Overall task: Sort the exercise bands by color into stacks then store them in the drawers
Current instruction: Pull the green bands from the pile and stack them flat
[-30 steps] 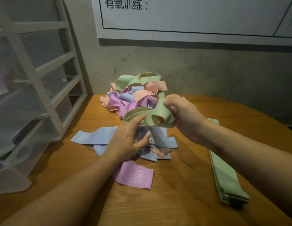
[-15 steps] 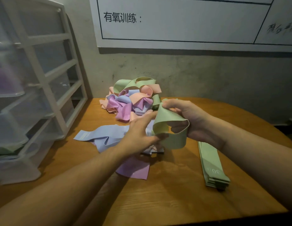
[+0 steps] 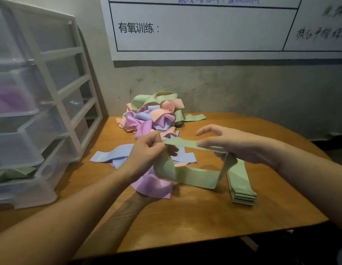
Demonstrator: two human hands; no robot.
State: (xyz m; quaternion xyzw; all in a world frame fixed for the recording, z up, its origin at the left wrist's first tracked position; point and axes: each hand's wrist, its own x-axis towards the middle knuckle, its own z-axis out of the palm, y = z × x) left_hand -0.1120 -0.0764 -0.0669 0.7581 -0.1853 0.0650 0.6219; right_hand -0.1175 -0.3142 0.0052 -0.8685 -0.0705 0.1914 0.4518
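A green exercise band (image 3: 193, 175) hangs as an open loop above the table between my hands. My left hand (image 3: 147, 152) pinches its left end. My right hand (image 3: 237, 144) holds the right side, thumb and fingers round the strip, index finger raised. A neat stack of green bands (image 3: 242, 183) lies flat on the table just right of the loop. A tangled heap of green, pink, purple and blue bands (image 3: 153, 115) sits at the back by the wall. Loose blue bands (image 3: 111, 154) and a purple band (image 3: 153, 186) lie under my left hand.
A white plastic drawer unit (image 3: 51, 104) stands at the table's left; its clear drawers show purple and green contents. The wooden table (image 3: 204, 217) ends close to me at the front. A whiteboard (image 3: 204, 27) hangs on the wall behind.
The green band came off the heap toward me and my hands have moved apart, pulling it out from a curled loop into a long stretched one.
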